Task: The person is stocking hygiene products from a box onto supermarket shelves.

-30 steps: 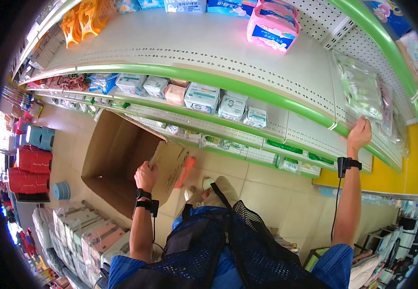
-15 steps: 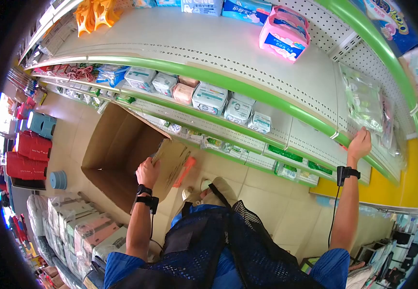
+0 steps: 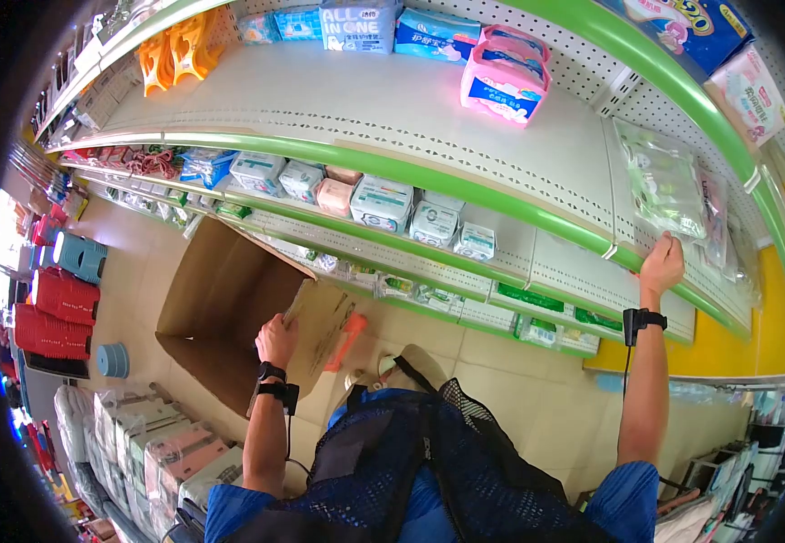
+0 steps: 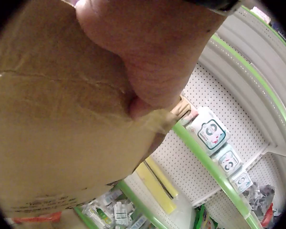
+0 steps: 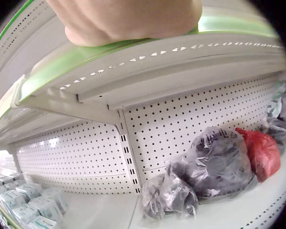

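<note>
In the head view, my left hand (image 3: 277,341) grips the edge of a flap on a large open cardboard box (image 3: 216,308); the left wrist view shows the thumb pressed on the cardboard (image 4: 62,124). My right hand (image 3: 662,263) is at the green front edge of the upper shelf (image 3: 537,213), beside clear bags with green print (image 3: 669,181). From the right wrist view, the hand (image 5: 133,19) lies over that shelf edge, its fingertips hidden. A pink package (image 3: 506,77) stands farther back on the shelf.
White packs (image 3: 382,201) line the shelf below. Dark bagged items (image 5: 219,162) and a red bag (image 5: 262,152) sit under the upper shelf. Red baskets (image 3: 53,330) and a blue stool (image 3: 113,359) are at the far left, wrapped goods (image 3: 175,452) at the lower left.
The head view has shifted slightly, and a leg below has moved. My left hand keeps its grip on the flap; my right hand stays at the shelf edge.
</note>
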Motion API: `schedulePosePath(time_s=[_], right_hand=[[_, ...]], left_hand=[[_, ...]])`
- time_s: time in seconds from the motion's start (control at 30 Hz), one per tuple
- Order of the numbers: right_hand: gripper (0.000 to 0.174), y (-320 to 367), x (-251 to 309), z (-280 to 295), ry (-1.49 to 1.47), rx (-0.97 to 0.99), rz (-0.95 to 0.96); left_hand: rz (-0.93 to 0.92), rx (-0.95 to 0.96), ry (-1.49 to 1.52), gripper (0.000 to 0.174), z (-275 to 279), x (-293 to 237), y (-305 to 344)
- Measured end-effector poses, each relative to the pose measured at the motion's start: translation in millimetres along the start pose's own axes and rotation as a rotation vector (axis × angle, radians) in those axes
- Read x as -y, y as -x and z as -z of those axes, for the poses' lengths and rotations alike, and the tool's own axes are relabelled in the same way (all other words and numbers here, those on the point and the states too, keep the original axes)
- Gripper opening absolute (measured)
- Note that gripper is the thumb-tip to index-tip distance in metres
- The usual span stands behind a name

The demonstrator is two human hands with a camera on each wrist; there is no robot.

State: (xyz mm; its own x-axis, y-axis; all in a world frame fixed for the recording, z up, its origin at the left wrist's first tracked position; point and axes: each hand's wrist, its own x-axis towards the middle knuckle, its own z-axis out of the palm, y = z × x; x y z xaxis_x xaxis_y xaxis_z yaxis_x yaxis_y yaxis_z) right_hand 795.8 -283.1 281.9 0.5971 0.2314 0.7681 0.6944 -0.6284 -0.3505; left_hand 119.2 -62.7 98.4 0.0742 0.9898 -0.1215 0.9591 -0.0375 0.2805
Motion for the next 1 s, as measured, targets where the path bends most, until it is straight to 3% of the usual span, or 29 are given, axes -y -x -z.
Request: schedulePosePath(time_s=[0.77, 1.0], right_hand=[[0.035, 2.4, 8.5, 1.9, -0.003, -0.079, 0.039], [0.033, 2.3, 8.0, 2.9, -0.024, -0.06, 0.013]], left_hand=[[-0.135, 0.002, 0.026, 0.035, -21.2, 26.5, -14.8], [-0.108, 0.059, 0.039, 0.033, -13.2, 13.2, -2.7]])
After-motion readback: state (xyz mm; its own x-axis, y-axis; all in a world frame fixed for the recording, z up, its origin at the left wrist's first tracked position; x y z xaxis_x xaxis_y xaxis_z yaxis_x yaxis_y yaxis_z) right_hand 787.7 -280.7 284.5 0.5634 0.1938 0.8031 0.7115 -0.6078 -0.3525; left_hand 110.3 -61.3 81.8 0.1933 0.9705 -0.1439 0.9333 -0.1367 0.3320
